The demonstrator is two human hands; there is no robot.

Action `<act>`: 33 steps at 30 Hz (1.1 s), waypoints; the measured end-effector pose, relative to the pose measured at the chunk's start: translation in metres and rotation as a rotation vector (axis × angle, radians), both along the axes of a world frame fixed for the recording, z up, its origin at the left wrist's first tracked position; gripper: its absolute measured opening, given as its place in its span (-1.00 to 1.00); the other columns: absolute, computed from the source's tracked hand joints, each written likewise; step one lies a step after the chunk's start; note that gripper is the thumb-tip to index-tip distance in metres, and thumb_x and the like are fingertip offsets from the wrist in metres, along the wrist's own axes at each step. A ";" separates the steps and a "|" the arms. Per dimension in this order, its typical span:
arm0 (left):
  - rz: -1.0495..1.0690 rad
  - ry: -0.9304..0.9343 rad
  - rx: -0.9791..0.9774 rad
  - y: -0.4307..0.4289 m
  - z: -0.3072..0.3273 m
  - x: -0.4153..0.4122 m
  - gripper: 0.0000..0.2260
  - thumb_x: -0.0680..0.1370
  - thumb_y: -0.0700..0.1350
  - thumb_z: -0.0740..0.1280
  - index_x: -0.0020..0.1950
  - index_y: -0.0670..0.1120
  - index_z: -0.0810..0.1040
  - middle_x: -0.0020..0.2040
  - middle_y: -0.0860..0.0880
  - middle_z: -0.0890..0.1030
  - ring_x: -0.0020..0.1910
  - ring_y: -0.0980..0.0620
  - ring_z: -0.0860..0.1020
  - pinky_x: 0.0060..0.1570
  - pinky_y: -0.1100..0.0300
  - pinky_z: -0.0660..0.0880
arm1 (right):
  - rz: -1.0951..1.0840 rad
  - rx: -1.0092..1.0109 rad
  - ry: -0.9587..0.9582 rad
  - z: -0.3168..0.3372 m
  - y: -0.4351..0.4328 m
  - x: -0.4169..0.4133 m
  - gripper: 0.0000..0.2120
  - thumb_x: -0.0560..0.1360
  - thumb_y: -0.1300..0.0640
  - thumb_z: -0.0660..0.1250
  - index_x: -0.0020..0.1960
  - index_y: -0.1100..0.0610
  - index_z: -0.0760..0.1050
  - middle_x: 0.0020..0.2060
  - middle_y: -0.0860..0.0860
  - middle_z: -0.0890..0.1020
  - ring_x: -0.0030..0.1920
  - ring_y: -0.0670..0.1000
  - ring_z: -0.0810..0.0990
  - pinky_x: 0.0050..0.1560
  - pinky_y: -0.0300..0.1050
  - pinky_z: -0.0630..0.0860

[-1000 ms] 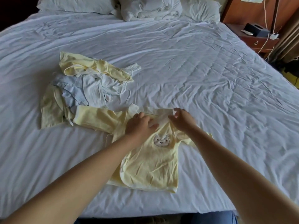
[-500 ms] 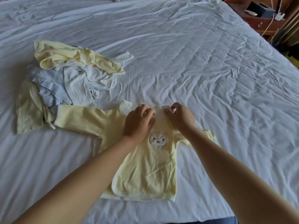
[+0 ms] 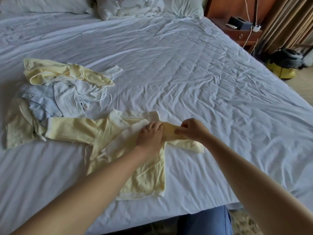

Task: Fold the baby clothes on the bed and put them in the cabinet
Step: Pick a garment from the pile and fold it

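sleeve [image 3: 170,132] folded inward | yellow top [image 3: 145,177] long axis near–far | left grip [image 3: 149,134], right grip [image 3: 191,129] pinch sleeve

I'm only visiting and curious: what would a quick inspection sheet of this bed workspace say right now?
Surface: bed with a wrinkled white sheet.
Job's things: yellow baby top lying flat near the bed's edge, one sleeve spread to the left, the other bunched between the hands; pile of unfolded baby clothes to its left.
Clutter: pillows and a crumpled duvet at the head of the bed.
Grippers: left hand and right hand both pinch the top by its right sleeve.
Cables: white cable hanging by the nightstand.
Surroundings: curtain; yellow object on the floor; storage cabinet: nothing seen.
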State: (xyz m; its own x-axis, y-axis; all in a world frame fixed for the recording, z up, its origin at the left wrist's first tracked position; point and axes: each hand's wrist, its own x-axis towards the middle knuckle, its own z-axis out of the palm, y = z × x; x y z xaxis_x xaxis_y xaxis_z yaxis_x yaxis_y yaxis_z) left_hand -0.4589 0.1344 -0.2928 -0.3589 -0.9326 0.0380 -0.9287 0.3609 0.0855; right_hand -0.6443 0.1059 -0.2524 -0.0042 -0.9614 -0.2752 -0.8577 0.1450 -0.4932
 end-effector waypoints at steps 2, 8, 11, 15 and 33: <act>0.025 0.041 0.072 0.008 -0.011 -0.003 -0.51 0.64 0.04 0.01 0.55 -0.12 0.16 0.57 -0.05 0.15 0.51 -0.04 0.17 0.45 0.08 0.12 | -0.030 -0.004 -0.018 0.005 0.004 -0.012 -0.68 0.32 -0.11 0.48 -0.23 0.16 0.58 -0.42 -0.06 0.50 -0.33 -0.03 0.50 -0.29 -0.09 0.38; 0.027 0.065 0.002 0.011 -0.026 -0.003 -0.28 0.54 0.24 -0.19 0.55 -0.14 0.21 0.55 -0.12 0.22 0.52 -0.08 0.23 0.48 -0.03 0.12 | -0.159 -0.036 0.030 0.009 0.017 -0.039 -0.67 0.29 -0.15 0.51 -0.20 0.09 0.57 -0.30 -0.02 0.59 -0.28 -0.02 0.56 -0.30 -0.13 0.44; 0.024 -0.066 0.101 0.008 -0.026 -0.006 -0.23 0.45 0.35 -0.36 0.60 0.02 -0.17 0.61 -0.03 -0.14 0.58 0.01 -0.16 0.53 -0.03 -0.18 | -0.196 -0.029 0.079 -0.002 0.024 -0.042 -0.72 0.32 -0.16 0.48 -0.17 0.02 0.54 -0.27 -0.06 0.58 -0.27 -0.03 0.54 -0.38 -0.19 0.37; 0.054 -0.088 0.175 0.004 -0.024 -0.010 -0.20 0.49 0.44 -0.17 0.59 0.03 -0.23 0.60 -0.02 -0.24 0.56 0.01 -0.28 0.51 -0.07 -0.27 | -0.274 -0.042 0.061 -0.013 0.035 -0.039 -0.77 0.38 -0.14 0.43 -0.13 -0.01 0.52 -0.25 -0.08 0.56 -0.22 -0.01 0.53 -0.40 -0.19 0.27; 0.194 1.050 0.521 0.021 0.022 0.039 -0.71 0.66 0.10 0.15 0.03 -0.02 0.58 -0.15 -0.01 0.65 -0.14 0.06 0.60 -0.10 0.09 0.50 | -0.354 -0.098 -0.625 0.052 0.032 0.057 -0.83 0.43 0.09 0.46 -0.17 0.20 0.58 -0.43 0.04 0.60 -0.47 0.01 0.55 -0.51 -0.23 0.41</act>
State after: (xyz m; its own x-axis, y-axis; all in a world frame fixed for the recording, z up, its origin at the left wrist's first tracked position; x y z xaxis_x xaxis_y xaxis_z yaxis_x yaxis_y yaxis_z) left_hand -0.4197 0.1553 -0.2709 -0.2295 -0.9583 -0.1703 -0.3519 -0.0814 0.9325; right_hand -0.5871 0.1380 -0.2005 -0.1900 -0.9519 -0.2406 -0.3205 0.2917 -0.9012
